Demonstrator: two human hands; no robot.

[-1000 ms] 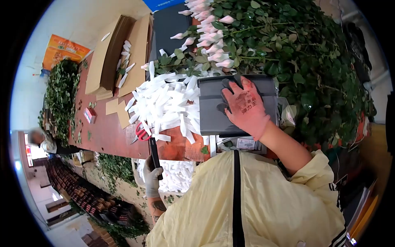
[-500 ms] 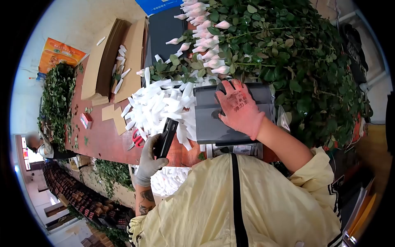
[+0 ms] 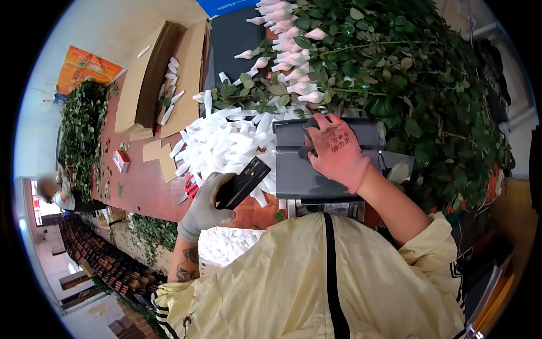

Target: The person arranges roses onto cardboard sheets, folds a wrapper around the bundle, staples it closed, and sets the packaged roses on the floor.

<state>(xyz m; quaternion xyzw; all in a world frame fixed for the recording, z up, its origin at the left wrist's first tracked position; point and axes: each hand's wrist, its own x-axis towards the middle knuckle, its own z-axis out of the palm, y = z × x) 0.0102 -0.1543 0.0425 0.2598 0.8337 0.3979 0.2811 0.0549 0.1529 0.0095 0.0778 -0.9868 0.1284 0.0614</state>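
Observation:
My left hand [image 3: 208,204], in a pale grey glove, grips a black stapler [image 3: 244,183] held at a slant above the table. My right hand [image 3: 337,150] wears a pink-red glove with dark printing and dark fingertips. It lies on a dark grey folded board [image 3: 305,175], fingers apart, with its underside hidden. White mesh sleeves [image 3: 226,138] are heaped left of the board. Beyond it, pale pink rosebuds [image 3: 302,87] in white sleeves lie in a row, their leafy stems [image 3: 389,79] stretching right.
Red-handled scissors [image 3: 191,187] lie near the table's front edge. Cardboard sheets [image 3: 141,85] are stacked at the back left, near a small red-and-white box [image 3: 121,160]. More white sleeves [image 3: 226,244] are below the table edge. A person [image 3: 59,195] is at far left by a pile of greenery [image 3: 84,135].
My left hand has turned the stapler from nearly upright to a rightward slant. My right hand stays on the board. The whole view has shifted slightly right.

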